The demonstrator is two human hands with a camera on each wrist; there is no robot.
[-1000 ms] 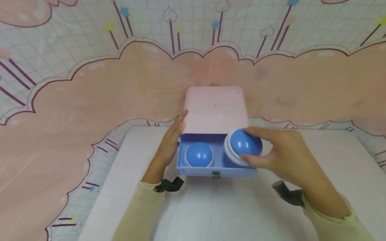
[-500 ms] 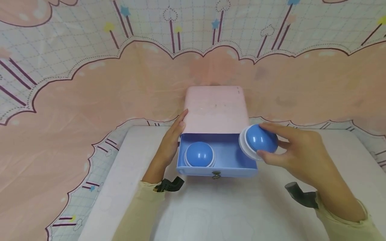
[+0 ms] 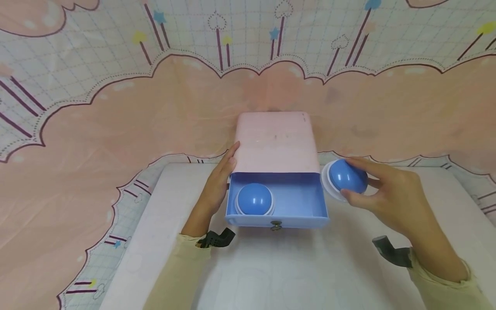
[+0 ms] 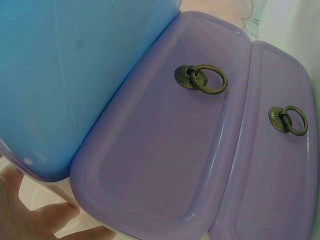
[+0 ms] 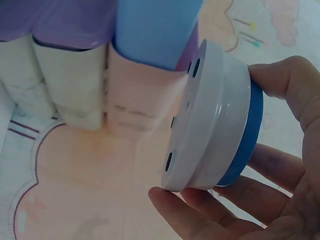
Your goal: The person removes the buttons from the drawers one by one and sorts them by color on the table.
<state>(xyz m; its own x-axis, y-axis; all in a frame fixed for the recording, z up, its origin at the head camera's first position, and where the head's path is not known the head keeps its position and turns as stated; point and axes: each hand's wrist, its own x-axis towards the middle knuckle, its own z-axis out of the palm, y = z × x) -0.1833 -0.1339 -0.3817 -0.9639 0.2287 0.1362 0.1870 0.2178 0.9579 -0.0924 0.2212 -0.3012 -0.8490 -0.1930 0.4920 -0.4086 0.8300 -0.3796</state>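
My right hand (image 3: 395,198) holds a round blue-domed object with a white base (image 3: 346,177) just past the right side of a pulled-out blue drawer (image 3: 298,196). In the right wrist view, thumb and fingers grip its edge, and dark holes show in the white base (image 5: 200,135). A matching blue-domed object (image 3: 254,199) sits in the drawer's left half. My left hand (image 3: 217,183) rests along the left side of the pink-topped drawer cabinet (image 3: 276,142), fingers extended. In the left wrist view its fingers (image 4: 55,217) lie against the cabinet's side.
Two purple drawer fronts (image 4: 165,125) with brass ring pulls (image 4: 209,80) stand below the open drawer. The cabinet stands on a white table (image 3: 271,275). A patterned cloth (image 3: 155,112) with a pink cloud print lies behind and around it.
My right hand has lifted the blue-domed object out of the drawer and carried it to the right, past the drawer's side. My left hand has stayed against the cabinet.
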